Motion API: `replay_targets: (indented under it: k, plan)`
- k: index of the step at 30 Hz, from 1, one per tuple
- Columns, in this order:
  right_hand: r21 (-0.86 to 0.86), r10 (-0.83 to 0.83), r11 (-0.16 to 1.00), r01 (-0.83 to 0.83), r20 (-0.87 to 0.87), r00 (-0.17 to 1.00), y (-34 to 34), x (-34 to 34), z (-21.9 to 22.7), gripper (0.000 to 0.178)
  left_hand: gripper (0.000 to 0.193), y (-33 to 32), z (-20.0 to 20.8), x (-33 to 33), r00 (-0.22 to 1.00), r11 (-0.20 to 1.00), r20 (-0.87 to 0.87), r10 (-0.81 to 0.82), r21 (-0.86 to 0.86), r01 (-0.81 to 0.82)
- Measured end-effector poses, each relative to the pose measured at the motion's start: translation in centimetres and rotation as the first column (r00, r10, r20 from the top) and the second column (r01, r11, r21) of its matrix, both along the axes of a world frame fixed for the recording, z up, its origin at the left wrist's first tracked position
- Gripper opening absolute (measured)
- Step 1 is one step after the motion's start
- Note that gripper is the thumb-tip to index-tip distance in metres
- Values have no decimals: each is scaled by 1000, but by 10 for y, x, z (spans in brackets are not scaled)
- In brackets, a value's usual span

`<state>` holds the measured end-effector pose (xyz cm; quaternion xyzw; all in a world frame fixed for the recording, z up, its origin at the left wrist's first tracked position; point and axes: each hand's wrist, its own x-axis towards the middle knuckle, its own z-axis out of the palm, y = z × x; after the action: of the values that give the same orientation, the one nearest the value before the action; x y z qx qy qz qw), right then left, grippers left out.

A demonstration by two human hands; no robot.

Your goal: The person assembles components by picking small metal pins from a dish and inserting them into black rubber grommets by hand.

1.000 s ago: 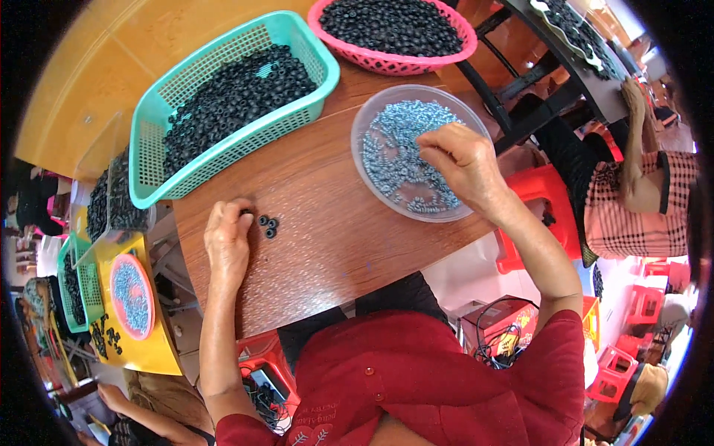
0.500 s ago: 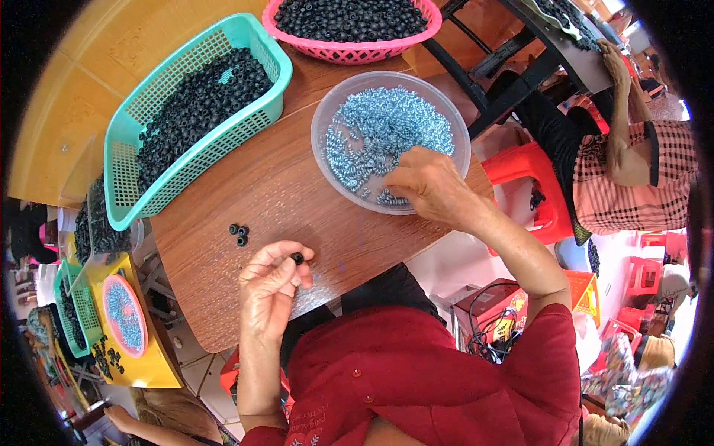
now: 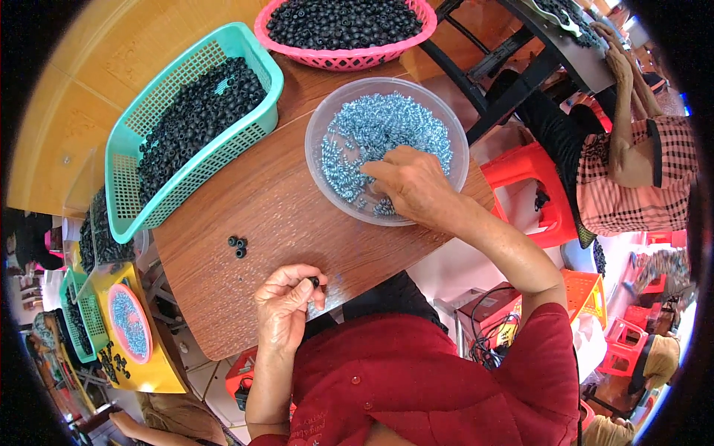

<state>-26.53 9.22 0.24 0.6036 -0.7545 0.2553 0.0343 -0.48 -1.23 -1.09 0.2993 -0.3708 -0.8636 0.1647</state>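
At left, a green basket [image 3: 201,172] of black beads [image 3: 197,108] stands on the brown table [image 3: 290,201], with three loose beads [image 3: 240,253] lying nearer the person. Over the near edge, the left hand [image 3: 285,303] pinches one bead [image 3: 314,282] between thumb and forefinger, its other fingers loosely curled, while a pink basket [image 3: 346,59], also full of black beads, sits beyond. Rightward, the right hand [image 3: 416,182] reaches into a clear tub [image 3: 312,141] of shiny blue pieces [image 3: 390,123], fingers bent downward, their tips partly hidden, so I cannot tell whether they grip any.
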Motion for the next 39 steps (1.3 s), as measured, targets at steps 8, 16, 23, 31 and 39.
replay_targets:
  k: [8,16,23,31,39]
  plan:
    - [62,57,997,-54,-54,997,-8,-1,-3,18,21,1,-2,-4,1000,1000,-18,6,-13,-6]
    - [25,89,996,-88,-65,994,-13,-6,-7,15,19,1,-4,-5,999,999,-29,16,-46,-18]
    - [8,122,993,-121,-26,992,-18,-3,-10,2,18,1,-6,-5,1000,998,-22,3,-56,-4]
    - [2,99,995,-99,-4,995,-22,-3,-18,6,16,1,-6,-5,1000,997,-2,2,-83,-2]
    - [-51,62,997,-55,140,988,-25,-7,-8,7,17,0,-7,-3,1000,997,-18,2,-71,-4]
